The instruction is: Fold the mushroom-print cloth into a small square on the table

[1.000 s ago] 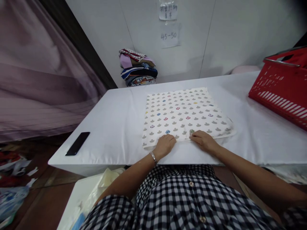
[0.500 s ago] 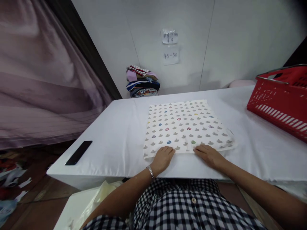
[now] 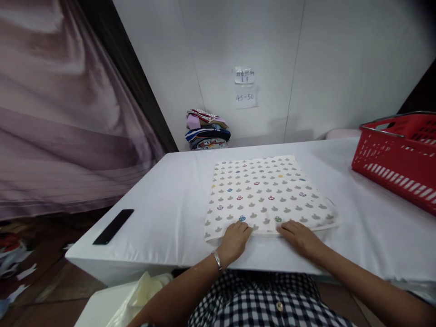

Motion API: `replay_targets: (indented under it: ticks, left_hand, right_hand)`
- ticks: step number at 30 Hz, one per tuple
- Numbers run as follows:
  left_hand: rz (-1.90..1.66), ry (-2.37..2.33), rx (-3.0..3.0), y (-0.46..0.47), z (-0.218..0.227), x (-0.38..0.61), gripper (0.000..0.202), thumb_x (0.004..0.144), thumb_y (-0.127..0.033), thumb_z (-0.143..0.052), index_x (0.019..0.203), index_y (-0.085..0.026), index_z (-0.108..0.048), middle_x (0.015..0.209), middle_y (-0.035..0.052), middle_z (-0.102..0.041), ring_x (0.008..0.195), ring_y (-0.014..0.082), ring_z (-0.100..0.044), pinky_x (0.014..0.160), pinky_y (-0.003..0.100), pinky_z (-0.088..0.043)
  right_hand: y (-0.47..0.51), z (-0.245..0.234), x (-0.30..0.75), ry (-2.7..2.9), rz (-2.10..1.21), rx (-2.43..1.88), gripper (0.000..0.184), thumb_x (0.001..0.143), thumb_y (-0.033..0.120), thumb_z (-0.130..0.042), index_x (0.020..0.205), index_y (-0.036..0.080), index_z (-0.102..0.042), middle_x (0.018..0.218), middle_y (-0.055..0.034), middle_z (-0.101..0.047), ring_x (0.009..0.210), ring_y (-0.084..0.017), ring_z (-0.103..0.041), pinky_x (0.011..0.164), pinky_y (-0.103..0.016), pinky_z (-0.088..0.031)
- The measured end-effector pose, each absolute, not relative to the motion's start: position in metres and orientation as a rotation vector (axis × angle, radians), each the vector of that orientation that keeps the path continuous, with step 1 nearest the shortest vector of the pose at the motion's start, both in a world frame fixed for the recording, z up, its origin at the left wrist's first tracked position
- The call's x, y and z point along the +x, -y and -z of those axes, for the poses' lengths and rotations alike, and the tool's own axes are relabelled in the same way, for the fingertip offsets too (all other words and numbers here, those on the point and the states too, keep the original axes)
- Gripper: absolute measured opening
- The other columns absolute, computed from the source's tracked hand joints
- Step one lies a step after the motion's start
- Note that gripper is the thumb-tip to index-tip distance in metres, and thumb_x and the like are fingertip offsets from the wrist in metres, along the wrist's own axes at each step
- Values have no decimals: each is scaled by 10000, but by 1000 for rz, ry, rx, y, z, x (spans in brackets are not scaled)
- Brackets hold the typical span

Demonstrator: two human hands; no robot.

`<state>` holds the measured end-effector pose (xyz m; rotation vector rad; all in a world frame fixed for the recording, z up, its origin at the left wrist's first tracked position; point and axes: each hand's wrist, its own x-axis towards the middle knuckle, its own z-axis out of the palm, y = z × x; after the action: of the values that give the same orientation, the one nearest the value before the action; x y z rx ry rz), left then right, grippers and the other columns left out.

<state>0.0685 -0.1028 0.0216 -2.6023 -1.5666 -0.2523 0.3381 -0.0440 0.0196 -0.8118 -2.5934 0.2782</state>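
A white cloth (image 3: 262, 195) printed with rows of grey shapes and a few coloured ones lies flat, roughly square, on the white-covered table. At its near edge, left of the middle, my left hand (image 3: 235, 240) has its fingers bent and closed over the hem. My right hand (image 3: 301, 238) pinches the same edge a little to the right, with a short gap between the two hands. Both thumbs are mostly hidden. The cloth's lower right corner looks layered, and its near left corner lies loose.
A black phone (image 3: 113, 226) rests near the table's left edge. Folded clothes (image 3: 207, 131) are stacked against the wall at the back. On the right stands a red plastic basket (image 3: 391, 168). A pale pink curtain (image 3: 68, 118) hangs at left, and a white stool (image 3: 102, 299) is below the table.
The camera has tilted up slightly, so everything sits lower in view. Both hands stay at the cloth's near edge, and the cloth keeps nearly the same shape.
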Motion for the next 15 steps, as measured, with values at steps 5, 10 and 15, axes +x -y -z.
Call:
replay_targets:
  ticks: [5,10,15]
  left_hand:
    - [277,1608,-2575,100,-20,75,223,895,-136,-444,1076,-205,-556,988,38,-601,918,200,-529,784,342,-441]
    - [293,1628,-2590,103,-21,75,197,894,-135,-443,1032,-202,-566,963,31,-608,904,193,-530,781,331,-436]
    - [335,1627,-2577,111,-17,57,175,887,-125,-451,998,-201,-563,964,28,-603,900,188,-517,786,325,-419]
  right_hand:
    - [44,-5,310,2561,-161,-801,275,948,220,-369,1107,248,-592,996,-53,-639,873,-203,-560,769,-343,-445]
    - [47,6,290,2545,-124,-775,263,945,206,-373,986,229,-632,917,-51,-646,818,-202,-552,742,-349,-448]
    - [51,9,295,2577,-99,-757,277,943,184,-359,1012,236,-622,912,-44,-643,819,-197,-550,753,-347,-443]
